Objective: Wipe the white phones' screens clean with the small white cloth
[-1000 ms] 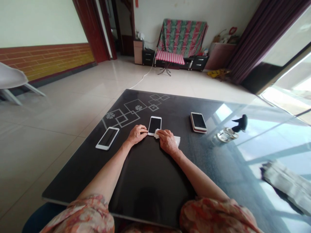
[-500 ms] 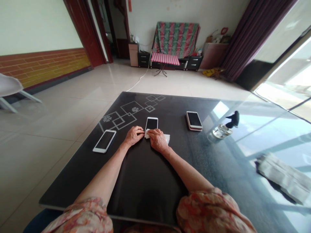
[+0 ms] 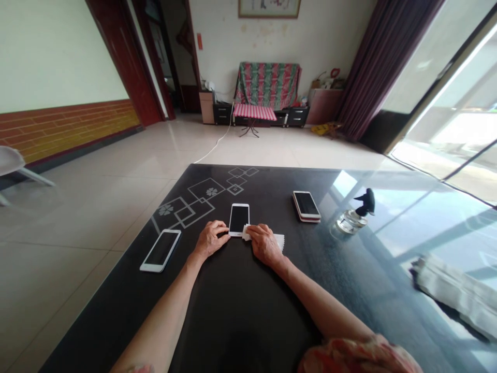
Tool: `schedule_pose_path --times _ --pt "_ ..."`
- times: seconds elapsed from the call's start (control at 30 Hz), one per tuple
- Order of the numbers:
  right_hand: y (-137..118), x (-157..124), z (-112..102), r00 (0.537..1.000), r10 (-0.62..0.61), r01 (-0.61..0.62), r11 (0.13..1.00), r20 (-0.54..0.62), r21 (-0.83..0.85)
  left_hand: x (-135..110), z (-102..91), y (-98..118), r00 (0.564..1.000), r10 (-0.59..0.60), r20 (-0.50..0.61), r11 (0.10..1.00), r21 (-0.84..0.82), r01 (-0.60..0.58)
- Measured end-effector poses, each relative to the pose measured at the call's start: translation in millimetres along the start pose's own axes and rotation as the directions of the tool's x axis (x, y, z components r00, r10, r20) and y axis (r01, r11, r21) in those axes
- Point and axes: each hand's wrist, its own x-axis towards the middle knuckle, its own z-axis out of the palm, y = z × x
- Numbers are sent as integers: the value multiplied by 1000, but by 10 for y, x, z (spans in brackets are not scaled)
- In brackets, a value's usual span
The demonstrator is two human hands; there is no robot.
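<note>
A white smartphone (image 3: pixel 239 220) with a dark screen lies flat on the dark table. Against its lower left edge are the bent fingers and thumb of my left hand (image 3: pixel 210 239), holding it by that side. My right hand (image 3: pixel 265 243) is closed on a white wiping cloth (image 3: pixel 280 240) with a zigzag edge, part of it hidden under the palm. The bunched end of the cloth touches the phone's lower right corner. Left of my hands lies another white smartphone (image 3: pixel 160 250), screen up.
On the right side of the table (image 3: pixel 248 321) are two stacked phones (image 3: pixel 306 204), a clear spray bottle (image 3: pixel 352 220) with a black trigger head, and a folded grey cloth (image 3: pixel 458 290). A white chair (image 3: pixel 10 160) stands on the floor at left.
My right hand has slid the cloth rightward from the phone's lower screen to its lower right corner. My left hand stays by the left edge. The view has tilted up slightly.
</note>
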Motion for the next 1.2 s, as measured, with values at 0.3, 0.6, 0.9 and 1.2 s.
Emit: schedule_pose_path --times 0.3,0.6,0.9,1.2 --pt "-243 417 135 997 -47 50 998 61 -41 12 -23 10 1000 -5 19 999 -41 6" --pt "-135 273 91 999 -30 31 999 31 -15 9 -25 22 1000 -19 11 999 -50 19" --pt "8 443 138 999 33 -32 998 25 -49 10 -26 25 1000 -14 22 999 -47 15" --pt "-182 878 318 996 41 -36 997 75 -65 4 -14 3 1000 -7 18 1000 -30 8"
